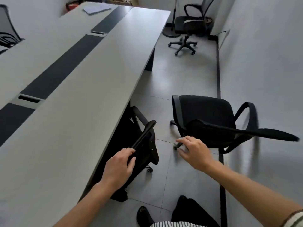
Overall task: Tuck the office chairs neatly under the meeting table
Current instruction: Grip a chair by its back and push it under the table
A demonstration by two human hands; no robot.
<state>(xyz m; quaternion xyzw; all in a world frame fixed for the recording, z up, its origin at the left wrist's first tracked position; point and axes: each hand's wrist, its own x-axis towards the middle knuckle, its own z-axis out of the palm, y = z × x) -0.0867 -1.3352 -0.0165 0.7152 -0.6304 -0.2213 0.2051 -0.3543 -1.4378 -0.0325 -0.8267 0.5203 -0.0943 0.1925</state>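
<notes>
Three black chairs on this side of the table (82, 76). Pushed in under the table edge: near chair (144, 145), only its tilted backrest sticking out. Clamped on the top of that backrest: left hand (118, 167), fingers curled over it. Spread and relaxed, holding nothing: right hand (195, 153), hovering above the floor (180, 82) just beside the middle chair (208, 112). Out on the floor, clear of the table, seat facing the room's far end: middle chair. Untucked too, beyond the table's end, near the corner: far chair (190, 25). Partly visible at the left edge, across the table: fourth chair (6, 27). Lying on the far tabletop: papers (96, 9).
</notes>
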